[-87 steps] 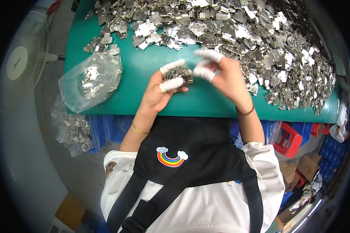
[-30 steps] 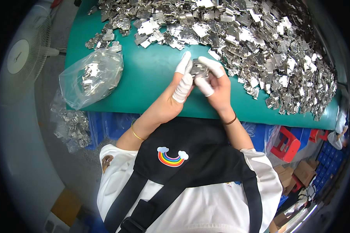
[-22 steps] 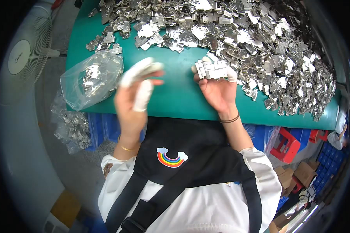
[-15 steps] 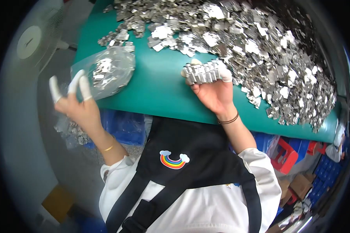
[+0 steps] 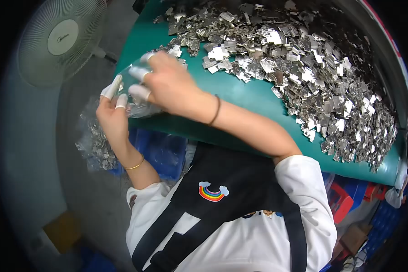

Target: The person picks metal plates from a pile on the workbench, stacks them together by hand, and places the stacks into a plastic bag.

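Note:
My left hand [image 5: 113, 111], with white finger covers, pinches the edge of a clear plastic bag [image 5: 143, 109] at the left end of the green table [image 5: 222, 88]. Beside it, my right hand [image 5: 161, 84] reaches over the same bag, its covered fingers curled and pointing left. The right fingers are blurred, and whether any metal pieces are in them cannot be made out. Much of the bag is hidden behind the right hand. A large heap of silvery metal pieces [image 5: 299, 68] covers the back and right of the table.
A white fan [image 5: 62, 36] stands at the upper left. Below the table's left end hang another bag of metal pieces [image 5: 97, 145] and a blue bin [image 5: 161, 152]. A red stool [image 5: 340, 201] is at the lower right, near cardboard boxes [image 5: 352, 238].
My right hand has swung left from the table's middle to the bag; the stack of metal pieces it held no longer shows. My left hand has moved onto the bag's edge. The view has shifted left.

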The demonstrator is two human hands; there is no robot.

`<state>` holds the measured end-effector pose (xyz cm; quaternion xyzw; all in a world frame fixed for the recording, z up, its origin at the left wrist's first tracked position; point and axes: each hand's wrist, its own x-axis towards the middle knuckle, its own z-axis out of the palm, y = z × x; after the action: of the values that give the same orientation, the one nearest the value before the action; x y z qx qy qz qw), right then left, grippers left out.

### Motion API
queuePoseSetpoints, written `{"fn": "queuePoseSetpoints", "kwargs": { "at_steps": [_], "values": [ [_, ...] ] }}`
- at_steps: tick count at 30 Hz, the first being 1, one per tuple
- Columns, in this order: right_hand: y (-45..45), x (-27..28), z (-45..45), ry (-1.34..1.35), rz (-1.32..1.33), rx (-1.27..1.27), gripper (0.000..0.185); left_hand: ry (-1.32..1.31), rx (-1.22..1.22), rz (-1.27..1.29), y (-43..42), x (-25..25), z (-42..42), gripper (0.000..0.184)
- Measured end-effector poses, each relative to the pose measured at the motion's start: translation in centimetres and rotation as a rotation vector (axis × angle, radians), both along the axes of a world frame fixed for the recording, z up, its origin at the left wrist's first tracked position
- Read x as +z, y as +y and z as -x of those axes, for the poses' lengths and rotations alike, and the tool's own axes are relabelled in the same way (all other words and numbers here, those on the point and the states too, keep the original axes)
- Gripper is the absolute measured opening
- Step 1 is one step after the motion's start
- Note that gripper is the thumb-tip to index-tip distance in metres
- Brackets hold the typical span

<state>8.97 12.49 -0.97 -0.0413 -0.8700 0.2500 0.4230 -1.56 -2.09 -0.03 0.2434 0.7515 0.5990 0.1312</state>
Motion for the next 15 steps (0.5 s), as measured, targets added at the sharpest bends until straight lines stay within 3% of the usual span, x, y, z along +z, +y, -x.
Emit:
{"fn": "queuePoseSetpoints", "kwargs": {
  "at_steps": [2, 3, 5, 6, 8, 9, 10, 11, 12, 15],
  "values": [
    [1.5, 1.3, -1.8, -0.074, -0.190, -0.230, 0.038, -0.011, 0.010, 0.030, -0.3, 0.4, -0.6, 0.044],
    [2.0, 0.7, -1.8, -0.052, -0.187, -0.331, 0.027, 0.012, 0.003, 0.034, -0.2, 0.5, -0.9, 0.044],
    [3.4, 0.9, -2.9, -0.597, 0.190, -0.078, 0.032, 0.053, -0.062, 0.084, -0.4, 0.9, -1.8, 0.044],
    [3.2, -0.5, -3.7, -0.512, -0.005, 0.058, 0.039, 0.076, -0.250, 0.084, -1.1, 0.5, -1.9, 0.044],
    [1.4, 0.1, -6.5, -0.359, -0.063, 0.288, 0.045, -0.080, -0.507, 0.102, -2.5, 0.5, -3.2, 0.043],
    [1.5, 0.3, -6.9, -0.601, -0.026, 0.333, 0.034, -0.104, -0.557, 0.158, -3.0, 0.6, -3.1, 0.044],
    [3.0, 0.1, -6.5, -0.482, -0.007, 0.312, 0.036, 0.394, -0.520, 0.260, -3.1, 0.9, -1.0, 0.045],
    [4.9, -0.2, -5.7, -0.368, 0.015, 0.295, 0.040, 0.176, -0.272, 0.289, -3.9, 1.5, 0.0, 0.044],
    [5.4, 1.2, -4.9, -0.374, 0.201, 0.244, 0.032, 0.007, -0.188, 0.219, -3.9, 2.5, 0.4, 0.042],
    [4.4, 3.6, -2.5, -0.192, 0.189, 0.252, 0.029, 0.159, -0.018, 0.016, -2.7, 3.4, 0.7, 0.039]
  ]
}}
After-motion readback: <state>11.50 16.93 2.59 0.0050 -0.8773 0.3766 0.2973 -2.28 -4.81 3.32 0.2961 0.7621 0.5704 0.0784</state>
